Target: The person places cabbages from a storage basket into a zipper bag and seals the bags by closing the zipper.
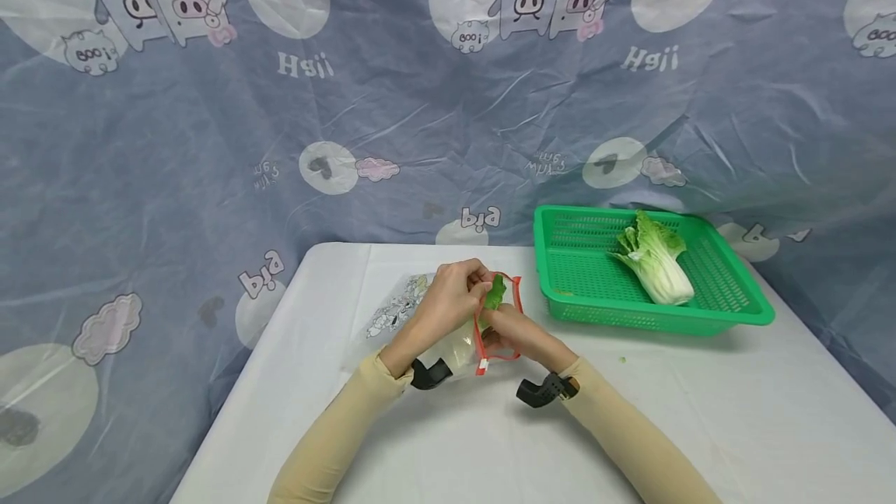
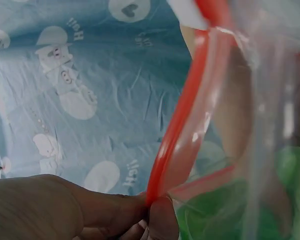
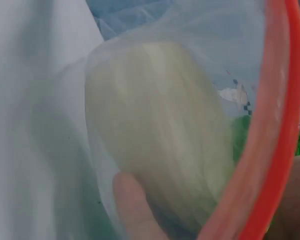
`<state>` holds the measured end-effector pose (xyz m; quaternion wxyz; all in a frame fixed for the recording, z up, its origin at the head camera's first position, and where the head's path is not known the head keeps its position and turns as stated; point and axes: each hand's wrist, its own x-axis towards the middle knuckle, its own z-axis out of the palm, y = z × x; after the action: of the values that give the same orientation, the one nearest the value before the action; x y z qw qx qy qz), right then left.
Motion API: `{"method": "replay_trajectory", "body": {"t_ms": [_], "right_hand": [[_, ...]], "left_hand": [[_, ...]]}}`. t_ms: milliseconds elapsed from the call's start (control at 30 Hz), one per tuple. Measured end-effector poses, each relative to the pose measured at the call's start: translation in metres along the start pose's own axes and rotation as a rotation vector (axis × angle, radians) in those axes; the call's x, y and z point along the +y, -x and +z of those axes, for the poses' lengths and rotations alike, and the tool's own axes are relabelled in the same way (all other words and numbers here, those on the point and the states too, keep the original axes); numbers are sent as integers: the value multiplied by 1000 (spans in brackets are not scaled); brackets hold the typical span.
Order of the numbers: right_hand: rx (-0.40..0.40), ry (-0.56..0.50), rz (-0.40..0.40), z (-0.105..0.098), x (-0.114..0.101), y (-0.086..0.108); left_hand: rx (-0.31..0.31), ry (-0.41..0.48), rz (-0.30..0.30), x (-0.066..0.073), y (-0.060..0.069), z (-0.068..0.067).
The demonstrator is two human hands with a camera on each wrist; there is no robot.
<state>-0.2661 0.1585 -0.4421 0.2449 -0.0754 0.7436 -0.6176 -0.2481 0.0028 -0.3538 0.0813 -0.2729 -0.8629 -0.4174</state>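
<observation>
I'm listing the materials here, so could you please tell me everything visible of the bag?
The bag is clear and plastic-looking, with dark line drawings, a red rim and a white tab at the rim's near end. It rests on the white table, its open mouth facing the person's right. The left grip pinches the rim's far part; the right grip reaches into the mouth. A cabbage inside shows through.

Head camera looks forward and down; nearer, left wrist faces backdrop [image 2: 122, 120], right the bag [image 3: 220, 40], sharing its red rim [image 3: 287, 110].
</observation>
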Motion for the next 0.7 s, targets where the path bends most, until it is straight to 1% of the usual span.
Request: {"method": "replay_trajectory", "body": {"t_ms": [100, 167, 267, 400, 467, 533, 600, 633, 700], "right_hand": [[57, 37, 30, 1, 0, 0], [87, 77, 26, 1, -1, 1], [141, 178, 17, -3, -8, 6], [215, 330, 1, -12, -26, 22], [274, 397, -23, -18, -35, 33], [366, 481, -50, -25, -43, 41], [443, 550, -74, -32, -46, 44], [472, 581, -90, -35, -46, 44], [487, 602, -132, -41, -45, 41]], "left_hand": [[15, -5, -11, -2, -1, -1], [31, -2, -25, -4, -3, -3], [46, 10, -55, -8, -4, -5], [46, 34, -73, -11, -4, -10], [47, 46, -74, -10, -3, -12], [47, 53, -71, -9, -3, -16], [39, 54, -65, -7, -1, -20], [33, 57, -65, -5, -1, -22], [20, 60, -64, -3, 1, -27]]}}
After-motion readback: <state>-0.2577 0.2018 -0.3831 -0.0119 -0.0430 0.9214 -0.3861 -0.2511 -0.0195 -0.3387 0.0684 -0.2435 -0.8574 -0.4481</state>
